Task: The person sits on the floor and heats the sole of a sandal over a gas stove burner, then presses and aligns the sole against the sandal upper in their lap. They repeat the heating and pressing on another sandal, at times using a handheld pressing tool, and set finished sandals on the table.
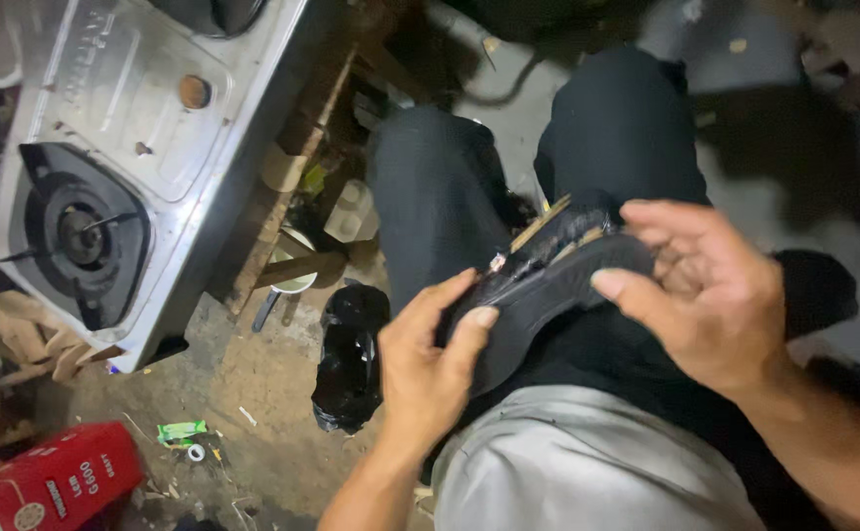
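A black shoe [548, 280] lies across my lap, sole side toward me, with a tan strip showing along its upper edge. My left hand [425, 369] grips the shoe's near end, thumb and fingers pressed on the sole. My right hand [705, 295] holds the far end, thumb on the sole and fingers curled over the top edge. My legs in dark trousers [440, 197] stretch away under the shoe.
A steel two-burner gas stove [125, 157] stands at the left on a wooden frame. A crumpled black plastic bag [351, 359] lies on the dirt floor beside my leg. A red box [51, 482] sits at the bottom left, with small litter near it.
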